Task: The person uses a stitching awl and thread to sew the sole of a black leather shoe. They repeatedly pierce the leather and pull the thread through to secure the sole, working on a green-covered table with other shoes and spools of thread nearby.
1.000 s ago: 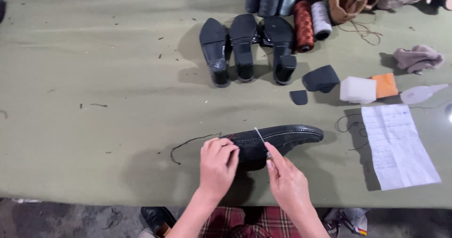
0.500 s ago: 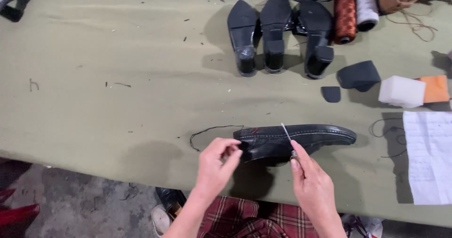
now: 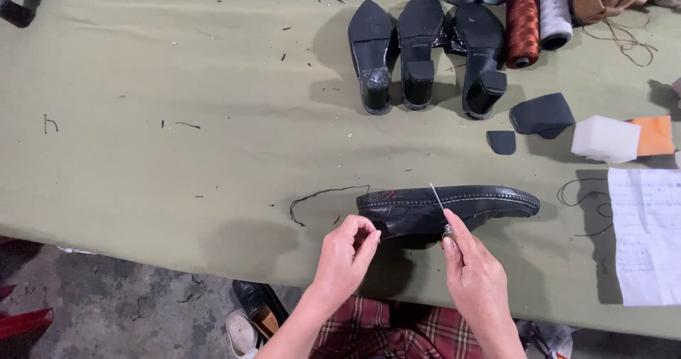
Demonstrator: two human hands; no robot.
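Note:
A black leather shoe (image 3: 454, 206) lies on its side near the front edge of the olive-green table (image 3: 177, 82). My left hand (image 3: 345, 256) pinches the shoe's heel end, where a dark thread (image 3: 323, 197) trails off to the left. My right hand (image 3: 474, 274) holds a thin metal awl (image 3: 438, 199) whose tip rests against the stitched seam on the shoe's side.
Three black heeled soles (image 3: 418, 47) stand at the back, beside brown and white thread spools (image 3: 523, 22). Black leather scraps (image 3: 540, 114), a white foam block (image 3: 604, 139), an orange piece (image 3: 654, 135) and a sheet of paper (image 3: 645, 235) lie to the right. Shoes sit on the floor below.
The view has shifted left, so the shoe and hands sit further right in frame. The hands stay on the shoe's heel end with the awl against the seam.

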